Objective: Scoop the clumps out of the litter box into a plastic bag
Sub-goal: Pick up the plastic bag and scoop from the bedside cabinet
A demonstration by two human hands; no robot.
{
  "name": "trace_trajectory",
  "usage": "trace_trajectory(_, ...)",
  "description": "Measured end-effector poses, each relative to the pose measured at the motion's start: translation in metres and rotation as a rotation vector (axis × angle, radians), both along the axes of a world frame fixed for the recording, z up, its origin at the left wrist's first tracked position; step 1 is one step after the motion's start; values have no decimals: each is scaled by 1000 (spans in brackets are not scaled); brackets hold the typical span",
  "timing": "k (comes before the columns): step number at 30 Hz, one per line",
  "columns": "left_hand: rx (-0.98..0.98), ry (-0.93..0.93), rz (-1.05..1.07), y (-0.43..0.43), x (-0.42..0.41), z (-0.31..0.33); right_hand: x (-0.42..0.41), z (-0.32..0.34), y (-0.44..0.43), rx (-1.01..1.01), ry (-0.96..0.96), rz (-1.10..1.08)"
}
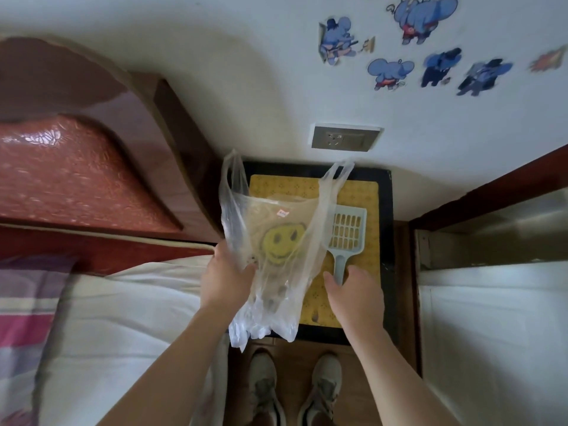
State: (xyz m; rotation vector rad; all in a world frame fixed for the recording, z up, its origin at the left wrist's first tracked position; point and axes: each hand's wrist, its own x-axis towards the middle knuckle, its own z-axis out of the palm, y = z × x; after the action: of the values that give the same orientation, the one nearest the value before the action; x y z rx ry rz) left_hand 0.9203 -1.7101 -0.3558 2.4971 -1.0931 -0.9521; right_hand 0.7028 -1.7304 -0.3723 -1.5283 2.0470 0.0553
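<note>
Left hand (226, 279) grips the plastic bag (270, 250) by its side; right hand (353, 295) spread, empty, fingertips at the scoop (345, 238) handle. Best to take the handle low and firmly, bag mouth kept open nearby.

No words, brand names or numbers can be read anywhere. A small white label with red marks (282, 213) sits behind the clear plastic bag (270, 250), near its upper middle, but the marks are too small and blurred to make out. The only clear sign is a yellow smiley face (282, 245), seen through the bag just below that label; what it is printed on cannot be told.
</note>
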Motion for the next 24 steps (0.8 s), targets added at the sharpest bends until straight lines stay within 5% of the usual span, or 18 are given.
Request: trace_trajectory(24,-243,147,21,5,-3,74,-1,52,9,-45,-59,-96)
